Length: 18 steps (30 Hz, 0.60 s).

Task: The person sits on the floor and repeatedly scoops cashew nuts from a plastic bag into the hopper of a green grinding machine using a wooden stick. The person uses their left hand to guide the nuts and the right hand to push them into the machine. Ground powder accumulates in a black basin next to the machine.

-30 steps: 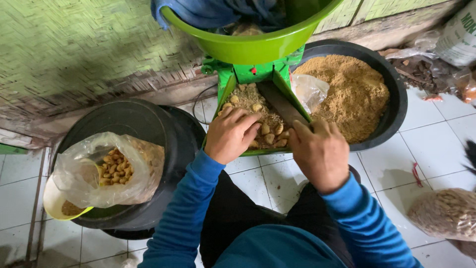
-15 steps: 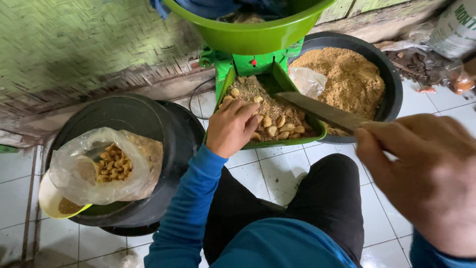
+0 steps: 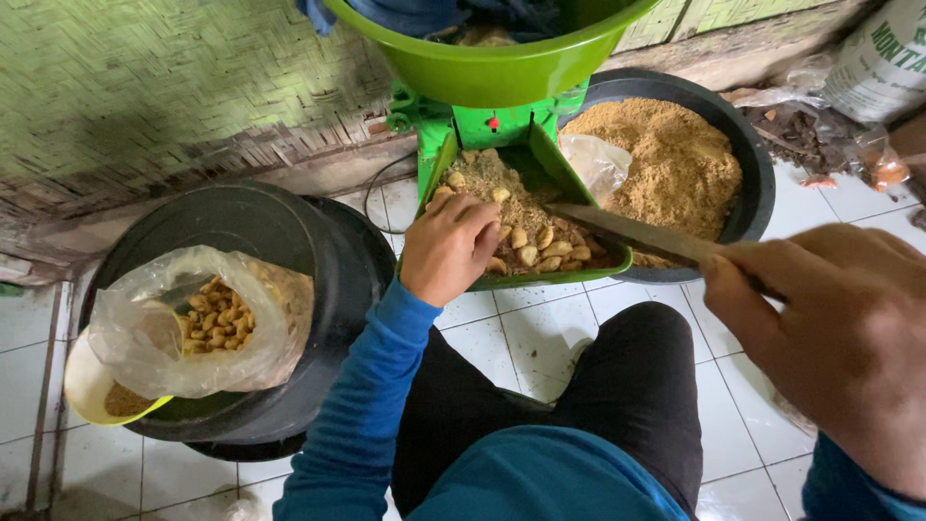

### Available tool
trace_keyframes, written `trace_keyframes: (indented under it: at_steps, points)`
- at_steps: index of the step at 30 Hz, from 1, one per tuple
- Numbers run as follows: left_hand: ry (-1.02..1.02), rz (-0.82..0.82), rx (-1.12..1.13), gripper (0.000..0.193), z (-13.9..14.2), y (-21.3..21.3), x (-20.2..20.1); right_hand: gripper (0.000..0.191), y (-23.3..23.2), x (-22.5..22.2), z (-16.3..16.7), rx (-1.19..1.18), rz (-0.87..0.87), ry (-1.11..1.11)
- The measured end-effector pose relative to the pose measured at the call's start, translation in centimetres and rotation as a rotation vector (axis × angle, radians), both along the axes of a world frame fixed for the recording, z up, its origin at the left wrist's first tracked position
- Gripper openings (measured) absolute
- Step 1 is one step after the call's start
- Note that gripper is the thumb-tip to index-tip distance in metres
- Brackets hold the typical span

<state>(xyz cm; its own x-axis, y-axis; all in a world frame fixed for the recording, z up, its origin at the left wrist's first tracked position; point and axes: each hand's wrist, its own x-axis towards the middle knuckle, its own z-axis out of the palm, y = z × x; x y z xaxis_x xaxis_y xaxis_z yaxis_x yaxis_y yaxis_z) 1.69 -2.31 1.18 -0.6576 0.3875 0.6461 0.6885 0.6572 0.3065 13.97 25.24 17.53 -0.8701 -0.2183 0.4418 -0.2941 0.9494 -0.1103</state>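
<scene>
My left hand (image 3: pixel 449 246) rests, fingers curled, on the near left rim of a green chute tray (image 3: pixel 540 278) under a green machine (image 3: pixel 487 125). The tray holds several pale nuts mixed with brown crumbs (image 3: pixel 521 227). My right hand (image 3: pixel 830 328) is raised close to the camera and grips the handle of a knife (image 3: pixel 632 232). Its blade points left over the tray's near right side.
A black tub of brown ground meal (image 3: pixel 675 164) sits behind the tray on the right. On the left, a black basin (image 3: pixel 318 251) holds a clear bag of nuts (image 3: pixel 207 318) and a yellow scoop (image 3: pixel 92 391). Woven wall behind; white tiled floor; sacks at far right.
My right hand lifted off the tray with the knife and rose toward the camera on the right. My left hand shifted slightly to the tray's near left rim.
</scene>
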Motion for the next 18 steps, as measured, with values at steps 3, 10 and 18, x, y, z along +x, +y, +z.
trace_keyframes:
  at_steps: [3,10,18]
  points:
    - [-0.018,0.014,-0.002,0.018,0.1,0.1,0.0,0.013,-0.5,0.1,-0.1,-0.008,-0.022,0.015]
    - [-0.011,0.025,0.023,0.019,0.1,0.1,-0.1,0.011,-2.1,-0.5,-3.7,0.039,-0.032,0.111]
    - [-0.007,0.051,-0.008,0.016,0.3,0.2,0.0,0.013,-2.7,-1.7,-8.7,-0.089,-0.023,0.143]
